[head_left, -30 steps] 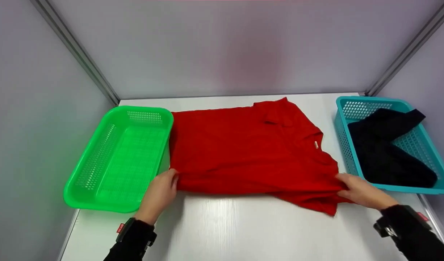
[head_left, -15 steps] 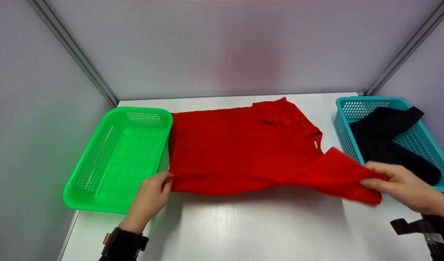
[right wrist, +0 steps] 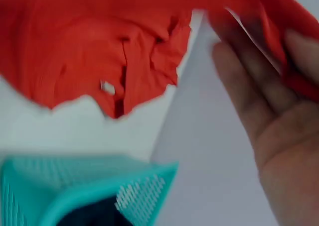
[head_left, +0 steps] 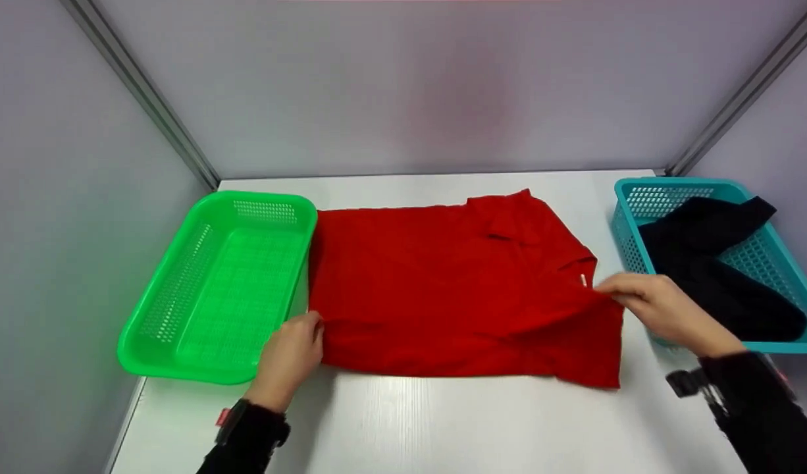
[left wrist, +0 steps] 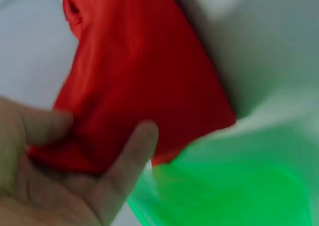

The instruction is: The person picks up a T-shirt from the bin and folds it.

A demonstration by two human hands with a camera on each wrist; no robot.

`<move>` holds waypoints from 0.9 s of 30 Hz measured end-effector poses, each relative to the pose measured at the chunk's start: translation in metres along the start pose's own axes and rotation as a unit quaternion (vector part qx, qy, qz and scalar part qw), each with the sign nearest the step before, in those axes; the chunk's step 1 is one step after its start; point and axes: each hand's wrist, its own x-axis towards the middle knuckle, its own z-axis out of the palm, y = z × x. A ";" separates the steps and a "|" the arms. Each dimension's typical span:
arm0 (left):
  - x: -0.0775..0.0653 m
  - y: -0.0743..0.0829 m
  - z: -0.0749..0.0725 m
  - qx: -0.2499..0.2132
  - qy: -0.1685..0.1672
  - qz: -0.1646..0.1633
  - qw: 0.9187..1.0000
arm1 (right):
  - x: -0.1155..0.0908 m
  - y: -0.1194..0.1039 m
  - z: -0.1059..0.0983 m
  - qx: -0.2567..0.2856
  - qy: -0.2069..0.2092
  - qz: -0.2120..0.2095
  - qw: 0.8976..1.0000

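A red shirt point(head_left: 436, 283) lies spread across the white table, with its collar end and small white label to the right. My left hand point(head_left: 288, 355) pinches its near left corner, beside the green basket point(head_left: 305, 263). In the left wrist view, the thumb and fingers point(left wrist: 142, 141) lie around that red corner. At the other end, my right hand point(head_left: 663, 309) pinches the fabric near the label and lifts a fold slightly. The right wrist view shows red cloth between thumb and fingers point(right wrist: 244, 86), partly blurred.
The green basket stands at the left with nothing visible inside. A blue basket point(head_left: 624, 237) at the right holds a black garment point(head_left: 700, 257). Grey-white panels point(head_left: 430, 92) rise behind the table point(head_left: 430, 428) and on both sides.
My right hand pulled the shirt's near right part out to the right, then came back left to near the label. That part now lies flatter toward the front. My left hand stays at its corner.
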 end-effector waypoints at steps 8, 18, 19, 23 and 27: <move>0.025 0.002 0.027 0.064 0.034 -0.052 0.996 | 0.049 0.009 0.020 0.106 0.021 0.026 0.994; 0.028 -0.006 0.046 0.120 0.027 -0.085 0.989 | 0.082 0.007 0.038 0.043 0.105 0.113 0.987; 0.027 -0.006 0.048 0.128 0.025 -0.087 0.988 | 0.081 0.007 0.043 0.017 0.118 0.119 0.986; 0.023 -0.007 0.056 0.166 0.008 -0.084 0.983 | 0.058 0.010 0.065 -0.047 0.129 0.086 0.987; 0.018 -0.005 0.062 0.181 -0.022 -0.001 0.983 | 0.015 0.020 0.093 -0.120 0.093 0.034 0.988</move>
